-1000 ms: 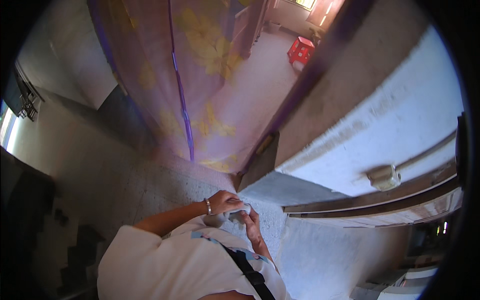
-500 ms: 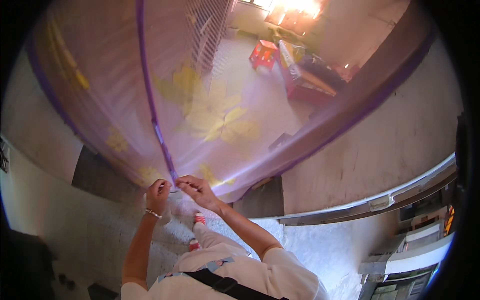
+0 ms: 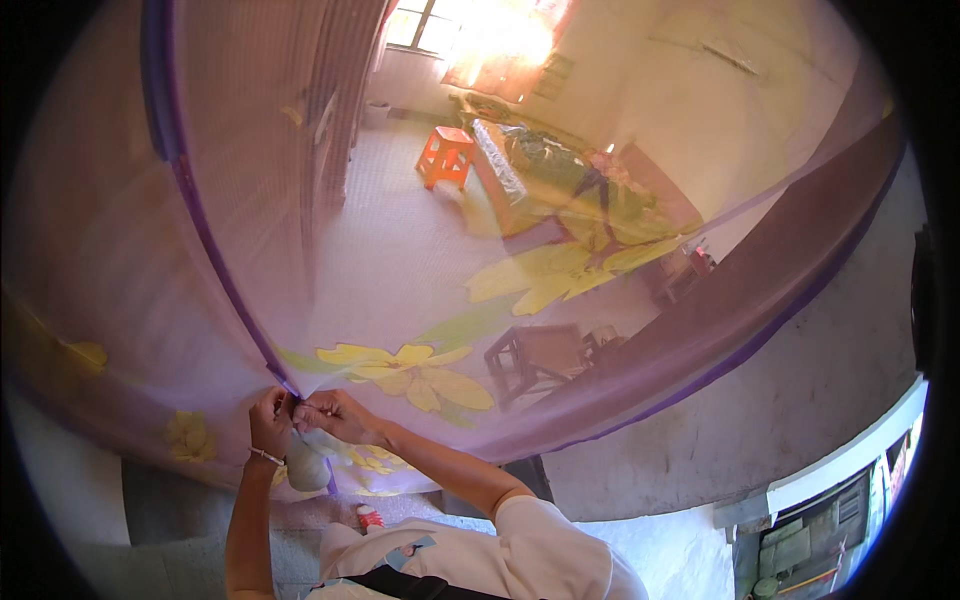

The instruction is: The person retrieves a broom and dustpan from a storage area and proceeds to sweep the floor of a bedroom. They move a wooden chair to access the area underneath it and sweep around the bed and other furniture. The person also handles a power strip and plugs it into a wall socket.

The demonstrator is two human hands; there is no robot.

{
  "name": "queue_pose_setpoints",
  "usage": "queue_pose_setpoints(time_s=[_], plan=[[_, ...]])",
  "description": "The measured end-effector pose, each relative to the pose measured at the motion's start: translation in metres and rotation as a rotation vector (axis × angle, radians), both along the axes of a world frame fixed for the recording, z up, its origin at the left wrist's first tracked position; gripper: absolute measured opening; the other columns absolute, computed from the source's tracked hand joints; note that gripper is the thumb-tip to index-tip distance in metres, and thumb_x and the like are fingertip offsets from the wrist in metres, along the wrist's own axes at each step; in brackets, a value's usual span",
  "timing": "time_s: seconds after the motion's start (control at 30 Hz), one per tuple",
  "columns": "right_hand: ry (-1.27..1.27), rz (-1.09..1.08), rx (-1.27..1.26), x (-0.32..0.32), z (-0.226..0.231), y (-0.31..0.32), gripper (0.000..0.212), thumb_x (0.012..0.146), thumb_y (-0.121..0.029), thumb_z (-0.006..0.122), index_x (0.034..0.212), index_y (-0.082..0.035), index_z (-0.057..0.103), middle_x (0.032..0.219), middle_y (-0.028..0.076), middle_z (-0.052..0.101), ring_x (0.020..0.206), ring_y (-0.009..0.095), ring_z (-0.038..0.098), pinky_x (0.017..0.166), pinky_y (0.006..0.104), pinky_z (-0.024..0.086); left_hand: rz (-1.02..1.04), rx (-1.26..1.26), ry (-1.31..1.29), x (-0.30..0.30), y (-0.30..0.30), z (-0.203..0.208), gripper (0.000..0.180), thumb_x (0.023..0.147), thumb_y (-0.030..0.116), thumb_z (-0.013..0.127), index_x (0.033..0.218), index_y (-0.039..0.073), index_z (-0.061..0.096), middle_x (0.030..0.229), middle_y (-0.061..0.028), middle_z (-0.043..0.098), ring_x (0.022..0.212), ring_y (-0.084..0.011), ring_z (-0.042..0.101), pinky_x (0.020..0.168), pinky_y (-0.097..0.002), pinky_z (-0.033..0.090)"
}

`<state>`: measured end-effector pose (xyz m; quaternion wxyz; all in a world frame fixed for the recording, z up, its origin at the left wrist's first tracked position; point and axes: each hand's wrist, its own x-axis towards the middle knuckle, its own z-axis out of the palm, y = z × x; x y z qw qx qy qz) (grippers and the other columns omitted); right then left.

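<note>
A sheer pinkish mesh door curtain (image 3: 420,382) with yellow flowers and purple edging spreads in front of me. Its purple centre strip (image 3: 217,247) runs down to my hands, which are close together at chest height. My left hand (image 3: 268,420), with a light bracelet at the wrist, is closed with its fingertips at the strip. Beside it my right hand (image 3: 338,416) pinches the strip's mesh edge. A pale, rounded pouch-like thing (image 3: 308,466) hangs just below the hands; what holds it up is hidden. The fingertips partly hide the gripped spot.
Through the mesh show an orange stool (image 3: 445,158), a bed with a patterned cover (image 3: 560,165), a dark wooden chair (image 3: 540,358) and a bright window (image 3: 425,28). A grey wall (image 3: 690,450) borders the doorway on the right.
The view has tilted up, showing more of the room. Both hands, still together at the strip, sit lower and further left in view. The pale pouch-like thing shows more plainly beneath them.
</note>
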<state>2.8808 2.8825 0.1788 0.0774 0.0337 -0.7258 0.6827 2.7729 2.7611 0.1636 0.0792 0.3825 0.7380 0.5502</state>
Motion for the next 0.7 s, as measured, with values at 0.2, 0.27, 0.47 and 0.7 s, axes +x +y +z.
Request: queue_pose_setpoints(time_s=[0.2, 0.27, 0.47, 0.7], plan=[[-0.020, -0.149, -0.029, 0.001, -0.037, 0.012, 0.026, 0.092, -0.021, 0.045, 0.089, 0.001, 0.057, 0.083, 0.004, 0.060, 0.075, 0.010, 0.055, 0.069, 0.0247, 0.046, -0.029, 0.078, 0.187, -0.020, 0.008, -0.037, 0.024, 0.082, 0.019, 0.052, 0.070, -0.001, 0.052, 0.056, -0.0103, 0.050, 0.054, -0.0162, 0.051, 0.051, -0.0305, 0.039], [0.040, -0.238, -0.028, 0.006, -0.046, 0.017, 0.024, 0.091, -0.020, 0.046, 0.092, 0.001, 0.057, 0.084, 0.005, 0.061, 0.077, 0.010, 0.056, 0.069, 0.0248, 0.047, -0.055, 0.059, 0.160, -0.025, 0.002, -0.036, 0.021, 0.082, 0.018, 0.052, 0.072, 0.000, 0.052, 0.058, -0.0083, 0.051, 0.056, -0.0147, 0.051, 0.052, -0.0298, 0.039], [0.306, -0.588, -0.157, 0.064, -0.047, 0.123, 0.020, 0.088, -0.015, 0.051, 0.097, 0.001, 0.059, 0.090, 0.010, 0.063, 0.076, 0.016, 0.061, 0.064, 0.0268, 0.051, 0.042, 0.187, -0.015, -0.058, 0.006, -0.060, 0.017, 0.086, 0.015, 0.053, 0.097, 0.003, 0.052, 0.073, -0.0038, 0.054, 0.063, -0.0103, 0.050, 0.055, -0.0243, 0.040], [0.429, -1.567, 0.195, 0.193, -0.009, 0.213, 0.019, 0.088, -0.012, 0.046, 0.093, -0.006, 0.063, 0.087, 0.003, 0.062, 0.079, 0.011, 0.058, 0.062, 0.0241, 0.049, 0.080, 0.130, -0.080, -0.095, -0.018, -0.041, 0.045, 0.089, 0.014, 0.049, 0.130, 0.005, 0.032, 0.079, -0.0064, 0.055, 0.066, -0.0096, 0.050, 0.056, -0.0212, 0.040]])
